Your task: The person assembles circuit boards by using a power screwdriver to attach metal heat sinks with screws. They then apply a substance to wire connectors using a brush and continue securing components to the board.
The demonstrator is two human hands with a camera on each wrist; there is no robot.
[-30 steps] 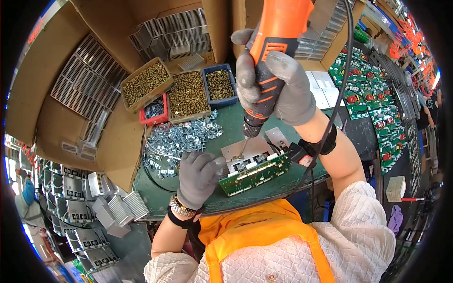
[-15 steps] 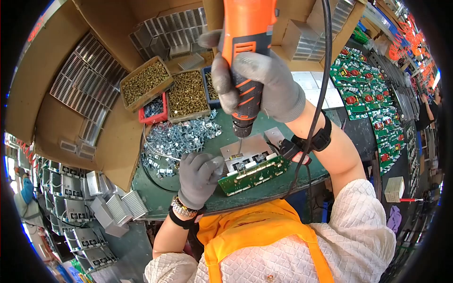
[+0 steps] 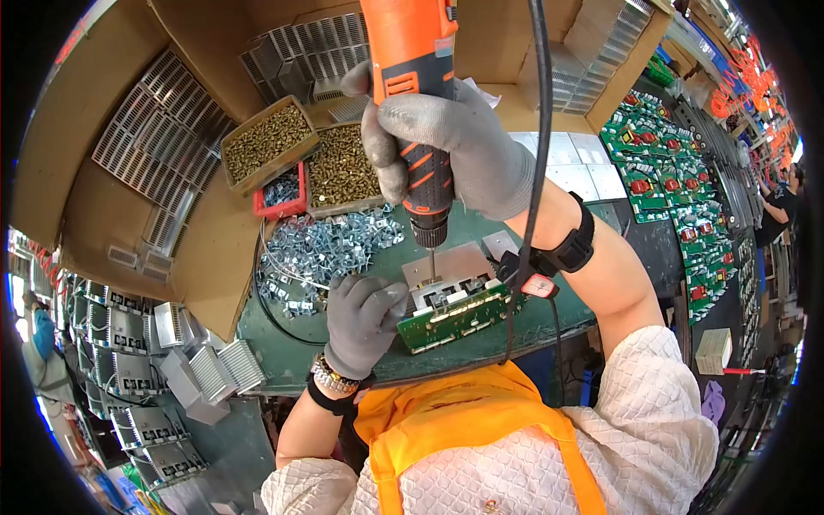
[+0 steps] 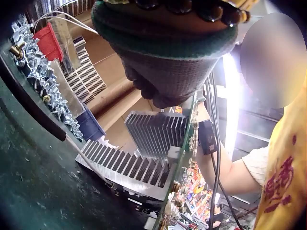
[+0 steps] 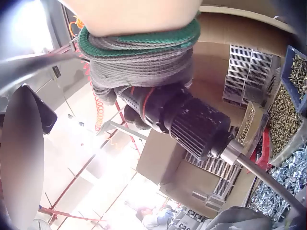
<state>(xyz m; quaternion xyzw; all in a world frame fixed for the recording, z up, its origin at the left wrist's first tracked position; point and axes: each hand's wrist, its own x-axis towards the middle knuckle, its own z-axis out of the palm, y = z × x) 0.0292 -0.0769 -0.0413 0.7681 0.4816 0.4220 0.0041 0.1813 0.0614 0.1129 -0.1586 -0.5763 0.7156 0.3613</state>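
In the head view my gloved right hand point(image 3: 481, 150) grips an orange and black cordless drill point(image 3: 408, 47), which stands nearly upright. Its long bit point(image 5: 268, 181) reaches down to the metal plate of a heat sink point(image 3: 463, 262), by a small part near the plate's left side. Along the near side of that heat sink stands a green circuit board point(image 3: 455, 324); its fins point(image 4: 156, 134) show in the left wrist view. My gloved left hand point(image 3: 365, 318) holds the assembly's left end with curled fingers; the fingertips are partly hidden.
Silver clips point(image 3: 335, 249) lie heaped left of the assembly. Behind them are a brass-screw bin point(image 3: 266, 146) and a red bin point(image 3: 283, 193). Cardboard boxes point(image 3: 206, 279) with heat sinks stand at the back. Populated boards point(image 3: 661, 180) lie right. A black cable point(image 3: 541, 112) hangs near my right wrist.
The drill and my right hand have swung left, bringing the drill from a tilt to nearly upright. The bit's tip stays around the same spot; my left hand has hardly moved.
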